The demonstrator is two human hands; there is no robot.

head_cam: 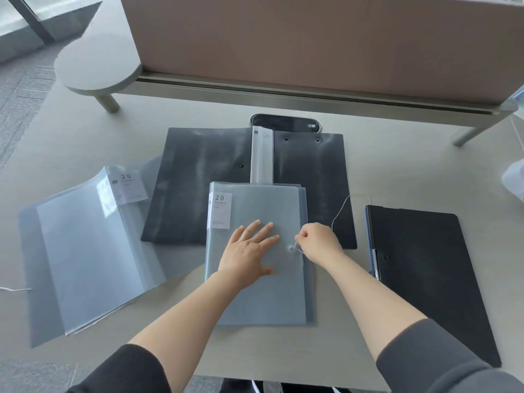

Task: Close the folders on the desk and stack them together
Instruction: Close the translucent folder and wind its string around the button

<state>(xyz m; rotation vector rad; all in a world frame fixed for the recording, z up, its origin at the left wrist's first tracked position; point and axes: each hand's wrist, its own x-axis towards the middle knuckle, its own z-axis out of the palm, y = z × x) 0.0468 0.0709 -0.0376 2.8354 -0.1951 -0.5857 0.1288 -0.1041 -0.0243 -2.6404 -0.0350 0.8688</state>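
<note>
We tie the clear folder shut

Our left hand (249,248) lies flat and wide on the closed clear folder (255,290) in the middle of the desk (382,171). Our right hand (319,241) pinches its white string (338,211) at the button (291,248). It lies partly on an open dark folder (198,182). Another clear folder (85,251) lies open at left, showing plastic pockets. A shut black folder (425,273) lies at right.
</note>
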